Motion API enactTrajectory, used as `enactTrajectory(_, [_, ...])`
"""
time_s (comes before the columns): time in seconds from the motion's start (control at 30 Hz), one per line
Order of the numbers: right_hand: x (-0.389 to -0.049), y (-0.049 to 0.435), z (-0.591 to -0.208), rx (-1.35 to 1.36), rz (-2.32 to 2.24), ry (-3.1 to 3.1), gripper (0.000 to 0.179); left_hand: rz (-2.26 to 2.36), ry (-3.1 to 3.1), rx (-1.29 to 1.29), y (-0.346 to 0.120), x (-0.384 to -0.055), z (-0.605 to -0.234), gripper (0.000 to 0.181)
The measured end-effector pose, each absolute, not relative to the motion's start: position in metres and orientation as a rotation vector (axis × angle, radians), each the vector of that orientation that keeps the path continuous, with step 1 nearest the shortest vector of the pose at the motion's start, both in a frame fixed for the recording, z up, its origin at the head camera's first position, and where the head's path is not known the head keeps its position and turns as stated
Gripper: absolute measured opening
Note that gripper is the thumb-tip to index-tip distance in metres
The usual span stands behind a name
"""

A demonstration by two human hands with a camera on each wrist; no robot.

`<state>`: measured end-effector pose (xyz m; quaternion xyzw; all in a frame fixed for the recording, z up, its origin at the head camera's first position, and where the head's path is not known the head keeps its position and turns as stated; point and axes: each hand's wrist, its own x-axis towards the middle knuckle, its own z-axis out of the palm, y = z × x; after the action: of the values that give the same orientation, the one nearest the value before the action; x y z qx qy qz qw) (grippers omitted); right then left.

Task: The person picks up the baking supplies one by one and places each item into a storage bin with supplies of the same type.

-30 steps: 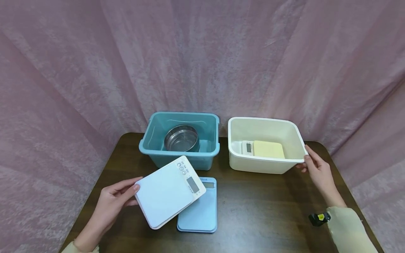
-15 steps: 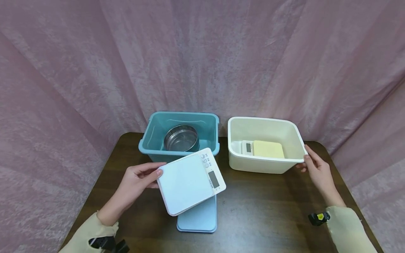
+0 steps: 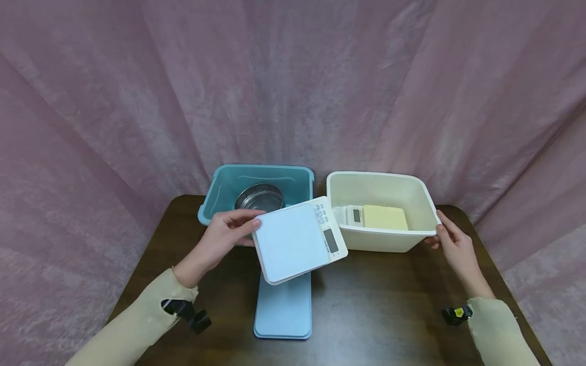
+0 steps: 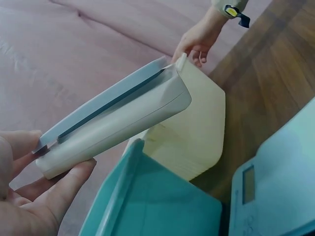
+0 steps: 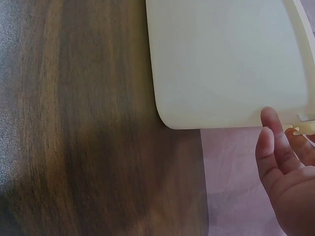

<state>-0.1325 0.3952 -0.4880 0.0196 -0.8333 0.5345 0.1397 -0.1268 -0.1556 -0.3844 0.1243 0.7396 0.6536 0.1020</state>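
One white scale [image 3: 293,241] pinched by left hand [image 3: 224,235] (display [image 3: 330,240]: head view only), right hand [image 3: 458,249] gripping cream tub [image 3: 380,241]

We hold a white scale [image 3: 293,241], raised and tilted, in our left hand [image 3: 224,235]; our right hand [image 3: 455,248] grips the cream bin [image 3: 380,240] by its rim.

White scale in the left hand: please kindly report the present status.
Left hand grips white scale, tilted, held in air. Right hand holds cream bin at its rim. Possible obstacle: yellow scale inside that bin.
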Motion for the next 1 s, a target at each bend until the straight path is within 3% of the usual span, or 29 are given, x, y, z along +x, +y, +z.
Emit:
enactTrajectory(0.73, [-0.132, 0.395, -0.489, 0.015, 1.558, -2.426, 0.052, 1.869, 2.141, 0.460, -0.079, -0.202, -0.345, 0.034])
enactTrajectory(1.0, [-0.130, 0.398, -0.494, 0.023, 1.557, -2.415, 0.051, 1.859, 2.151, 0.486, -0.050, -0.232, -0.346, 0.029])
